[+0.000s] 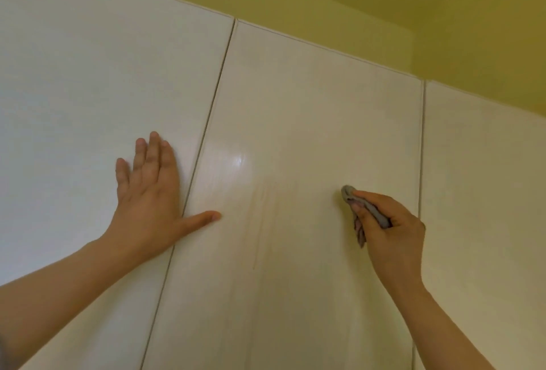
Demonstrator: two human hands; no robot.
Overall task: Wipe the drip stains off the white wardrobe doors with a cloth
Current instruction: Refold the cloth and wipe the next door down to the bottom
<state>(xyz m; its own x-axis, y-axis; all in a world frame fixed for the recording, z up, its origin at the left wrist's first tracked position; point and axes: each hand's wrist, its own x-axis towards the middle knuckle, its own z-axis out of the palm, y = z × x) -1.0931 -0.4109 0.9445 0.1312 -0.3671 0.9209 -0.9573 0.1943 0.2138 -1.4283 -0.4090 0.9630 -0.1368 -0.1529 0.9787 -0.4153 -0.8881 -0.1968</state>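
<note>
In the left of the frame, the left wardrobe door (74,88) is taking the left hand (147,195), which is lying flat against it with fingers straight and close together. The thumb is spreading out across the seam (206,121) onto the middle door (310,118). Faint brownish drip stains (260,221) are running down the middle door at centre frame. Right of them, the right hand (390,227) is gripping a bunched grey cloth (372,210), fingers curled round it, pressing its tip to the door. A third door (487,192) is showing at far right, with a yellow-green wall (325,0) above.
</note>
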